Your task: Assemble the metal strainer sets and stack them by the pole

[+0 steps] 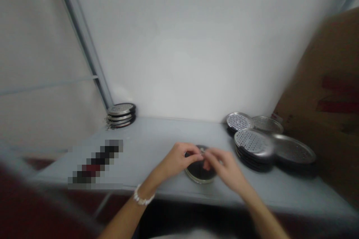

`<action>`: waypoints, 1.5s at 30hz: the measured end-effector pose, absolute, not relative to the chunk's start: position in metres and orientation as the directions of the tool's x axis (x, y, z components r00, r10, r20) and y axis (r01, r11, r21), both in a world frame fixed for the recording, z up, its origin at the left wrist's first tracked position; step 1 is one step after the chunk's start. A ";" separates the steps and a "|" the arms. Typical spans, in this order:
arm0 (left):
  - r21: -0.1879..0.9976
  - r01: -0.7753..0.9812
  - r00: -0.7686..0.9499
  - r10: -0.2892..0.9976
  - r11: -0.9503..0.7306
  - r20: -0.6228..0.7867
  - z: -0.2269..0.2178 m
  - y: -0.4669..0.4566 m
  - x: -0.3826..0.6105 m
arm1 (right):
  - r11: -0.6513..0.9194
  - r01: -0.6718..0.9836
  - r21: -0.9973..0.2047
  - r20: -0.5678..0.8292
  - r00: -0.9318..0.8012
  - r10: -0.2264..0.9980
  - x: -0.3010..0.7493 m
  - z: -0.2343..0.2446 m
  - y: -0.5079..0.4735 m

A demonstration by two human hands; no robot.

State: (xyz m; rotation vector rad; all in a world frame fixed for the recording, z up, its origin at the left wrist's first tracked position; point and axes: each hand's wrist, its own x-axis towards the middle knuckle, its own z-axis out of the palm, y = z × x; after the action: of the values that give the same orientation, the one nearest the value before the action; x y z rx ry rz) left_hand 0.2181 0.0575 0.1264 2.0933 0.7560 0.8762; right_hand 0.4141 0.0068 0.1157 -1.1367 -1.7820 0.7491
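My left hand (176, 160) and right hand (224, 168) are curled inward, fingertips nearly meeting over a round dark disc with a pale rim (199, 174), which lies on the surface (157, 134) just under my palms. My fingers hide much of it and a small shiny piece (202, 151) at its top, so I cannot tell whether either hand has hold of anything. A beaded bracelet (144, 196) circles my left wrist. Right of my right hand sit stacks of perforated metal discs (252, 143); beyond my left hand stands another stack (121, 115). Left of that hand, a pixelated patch (95, 164) hides something. Far right, a cardboard box (322, 82) shows red print too blurred to read.
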 end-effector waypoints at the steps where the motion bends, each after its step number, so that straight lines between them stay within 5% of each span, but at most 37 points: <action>1: 0.799 0.226 0.590 0.731 -0.557 0.342 0.127 0.057 0.218 | 0.403 0.372 -0.836 0.344 -0.216 0.914 0.414 0.116 0.006; 7: 0.781 0.264 0.536 0.760 -0.565 0.369 0.128 0.057 0.220 | 0.421 0.385 -0.822 0.330 -0.281 0.901 0.413 0.118 0.002; 14: 0.743 0.358 0.568 0.763 -0.565 0.308 0.126 0.057 0.220 | 0.467 0.621 -0.629 0.359 -0.300 0.884 0.413 0.107 0.006; 32: 0.671 0.419 0.595 0.743 -0.612 0.306 0.127 0.056 0.219 | 0.386 0.454 -0.803 0.285 -0.277 0.918 0.412 0.102 0.009; 45: 0.721 0.402 0.643 0.735 -0.564 0.216 0.122 0.058 0.214 | 0.416 0.555 -0.721 0.283 -0.313 0.907 0.412 0.101 0.013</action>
State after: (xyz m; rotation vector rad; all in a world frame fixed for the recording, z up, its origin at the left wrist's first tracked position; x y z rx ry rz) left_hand 0.2140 0.0582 0.1217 2.2192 0.8813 0.6725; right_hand 0.4124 0.0131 0.1008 -1.2362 -1.9973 0.6672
